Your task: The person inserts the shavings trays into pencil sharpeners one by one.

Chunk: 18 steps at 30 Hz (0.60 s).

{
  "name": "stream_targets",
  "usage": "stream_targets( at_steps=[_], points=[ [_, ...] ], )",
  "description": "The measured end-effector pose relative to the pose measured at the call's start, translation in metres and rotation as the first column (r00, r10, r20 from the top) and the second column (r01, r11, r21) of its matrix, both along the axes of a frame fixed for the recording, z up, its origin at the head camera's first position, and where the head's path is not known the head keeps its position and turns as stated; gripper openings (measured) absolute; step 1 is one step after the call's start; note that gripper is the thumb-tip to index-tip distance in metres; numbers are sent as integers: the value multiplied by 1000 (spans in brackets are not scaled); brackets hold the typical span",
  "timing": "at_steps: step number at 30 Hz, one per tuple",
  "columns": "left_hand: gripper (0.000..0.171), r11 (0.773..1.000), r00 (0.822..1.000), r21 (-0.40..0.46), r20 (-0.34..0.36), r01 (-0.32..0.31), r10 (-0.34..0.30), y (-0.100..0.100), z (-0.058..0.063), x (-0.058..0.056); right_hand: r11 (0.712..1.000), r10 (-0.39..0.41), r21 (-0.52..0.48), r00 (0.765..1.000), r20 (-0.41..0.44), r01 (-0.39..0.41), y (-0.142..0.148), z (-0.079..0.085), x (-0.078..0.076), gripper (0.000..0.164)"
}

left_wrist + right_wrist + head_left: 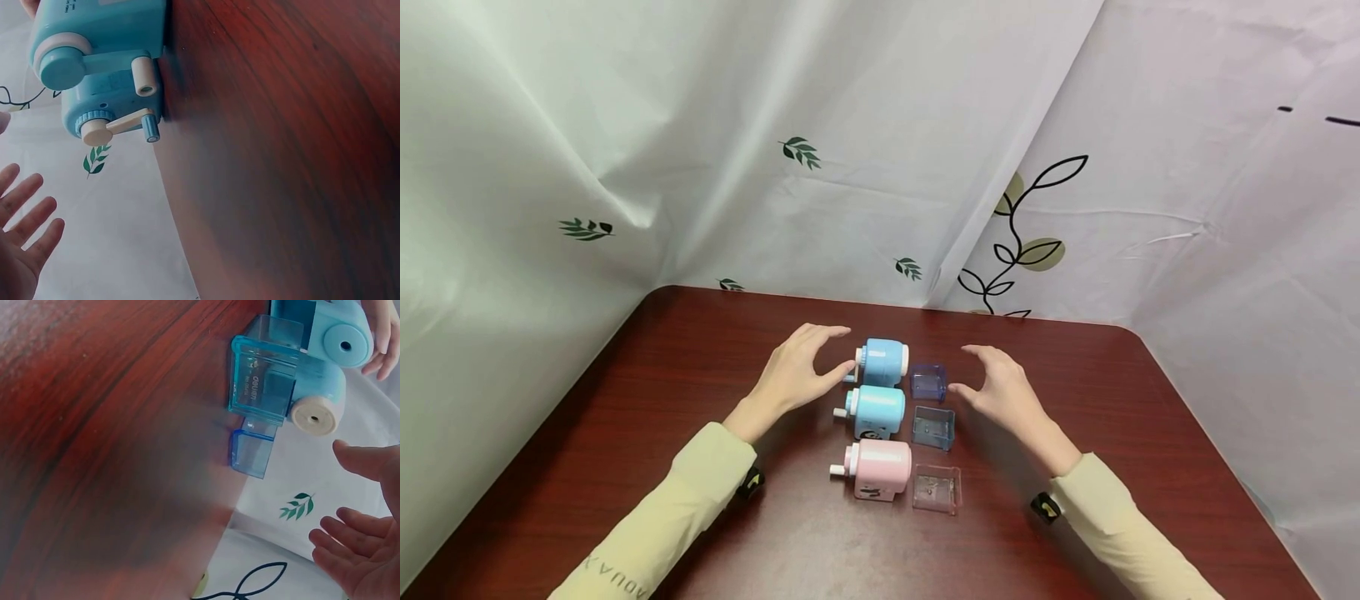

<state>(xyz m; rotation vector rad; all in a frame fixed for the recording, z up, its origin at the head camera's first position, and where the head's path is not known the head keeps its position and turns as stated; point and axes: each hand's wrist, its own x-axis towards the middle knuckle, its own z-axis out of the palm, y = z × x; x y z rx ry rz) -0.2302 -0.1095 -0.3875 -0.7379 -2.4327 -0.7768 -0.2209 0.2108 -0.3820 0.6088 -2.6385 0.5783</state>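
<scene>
Three crank pencil sharpeners stand in a column: a blue one [883,360] farthest off, a light blue one [882,407] in the middle and a pink one [883,467] nearest. To the right of each lies a clear shavings drawer: dark blue [928,383], teal [933,428] and pink [936,490]. My left hand [793,367] hovers beside the far sharpener's crank, fingers spread and thumb apart; in the head view its thumb tip appears close to the crank. Just right of the dark blue drawer is my right hand [1006,390], its fingers loosely extended and holding nothing.
The sharpeners and drawers sit on a dark red wooden table [1075,400] with rounded far corners. White cloth [850,208] with printed leaves hangs behind and along the sides. Each wrist carries a small black camera.
</scene>
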Motion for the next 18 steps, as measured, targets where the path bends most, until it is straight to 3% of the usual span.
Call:
stream_targets(
  at_steps=[6, 18],
  points=[
    [48, 1000, 1000, -4, -15, 19, -19, 3, -3, -4, 1000, 7, 11, 1000, 29, -7, -2, -1, -1, 63],
    [51, 995, 996, -54, 40, 78, -76, 2, -11, -15, 999, 28, 25, 997, 73, -30, -5, -5, -1, 65]
  ],
)
